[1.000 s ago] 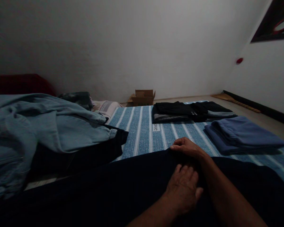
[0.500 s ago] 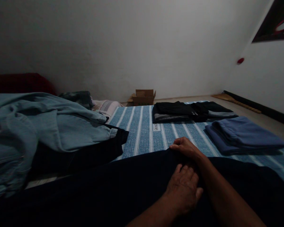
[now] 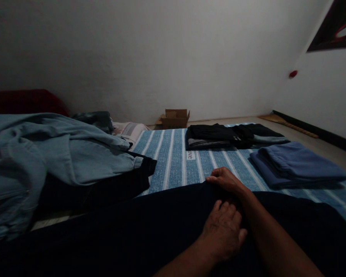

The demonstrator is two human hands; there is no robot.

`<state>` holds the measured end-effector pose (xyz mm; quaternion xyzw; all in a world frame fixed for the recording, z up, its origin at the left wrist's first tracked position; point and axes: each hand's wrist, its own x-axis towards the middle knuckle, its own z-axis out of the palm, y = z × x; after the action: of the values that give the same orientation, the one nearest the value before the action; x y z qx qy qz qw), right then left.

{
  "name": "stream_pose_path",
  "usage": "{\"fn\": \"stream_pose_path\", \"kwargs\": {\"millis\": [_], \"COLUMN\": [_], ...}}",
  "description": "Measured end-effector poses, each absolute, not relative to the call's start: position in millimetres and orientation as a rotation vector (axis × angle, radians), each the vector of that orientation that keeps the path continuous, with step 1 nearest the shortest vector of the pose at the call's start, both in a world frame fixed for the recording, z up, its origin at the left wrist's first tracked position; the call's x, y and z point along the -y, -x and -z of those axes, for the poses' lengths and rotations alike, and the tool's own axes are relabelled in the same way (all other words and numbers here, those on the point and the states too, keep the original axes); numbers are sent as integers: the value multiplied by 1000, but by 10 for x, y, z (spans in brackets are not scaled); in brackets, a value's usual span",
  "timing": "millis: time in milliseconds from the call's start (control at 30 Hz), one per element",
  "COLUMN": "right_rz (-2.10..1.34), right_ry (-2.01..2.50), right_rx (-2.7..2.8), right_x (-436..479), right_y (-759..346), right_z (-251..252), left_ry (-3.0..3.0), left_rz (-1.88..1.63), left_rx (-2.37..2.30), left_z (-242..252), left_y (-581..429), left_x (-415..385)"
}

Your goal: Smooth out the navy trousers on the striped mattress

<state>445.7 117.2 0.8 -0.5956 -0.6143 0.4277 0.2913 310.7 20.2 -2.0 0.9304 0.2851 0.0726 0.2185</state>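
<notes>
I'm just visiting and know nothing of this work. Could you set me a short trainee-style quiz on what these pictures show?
1. Multiple choice: which hand's fingertips are at the far edge of the dark navy cloth? A) left B) right
2. True or false: the left hand lies palm-down on that cloth.
3. Fill in: the folded blue garment lies on a blue cover patterned with white ____.

Key: 1. B, the right hand. 2. True. 3. stripes.

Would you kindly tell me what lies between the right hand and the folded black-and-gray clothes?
Blue-and-white striped cloth separates the right hand from the folded black-and-gray clothes, as the head view shows.
</notes>
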Motion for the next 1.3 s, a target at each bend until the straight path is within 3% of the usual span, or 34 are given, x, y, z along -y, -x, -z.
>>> {"fn": "stream_pose_path", "kwargs": {"millis": [1300], "right_rz": [-1135], "right_ry": [1607], "right_rx": [1642], "right_x": [-1163], "right_y": [-4442], "right_z": [-37], "left_ry": [-2583], "left_rz": [-175], "left_rx": [-775], "left_z": [-20], "left_y": [-3111], "left_x": [-217]}}
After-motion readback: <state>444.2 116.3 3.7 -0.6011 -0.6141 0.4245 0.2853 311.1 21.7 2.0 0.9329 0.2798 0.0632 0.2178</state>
